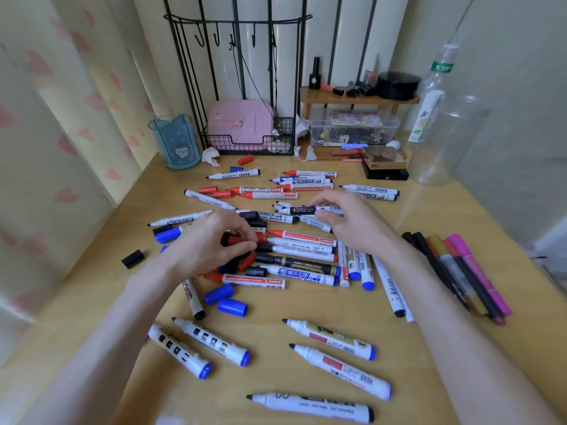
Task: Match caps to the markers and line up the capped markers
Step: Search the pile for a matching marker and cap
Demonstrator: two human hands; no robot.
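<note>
The right hand (352, 223) is closed in a pinch on a black-labelled marker (302, 210), held crosswise over the surface (270, 305), tip pointed left toward the left hand (211, 243), where a red cap (236, 240) is pinched.

Loose markers (302, 237) and caps (232, 307) lie scattered across the middle of the desk (264, 332). A row of slim markers (466, 271) lies along its right edge. A cup (176, 142) stands at the back left, with a wire rack (245, 145) just to its right.
</note>
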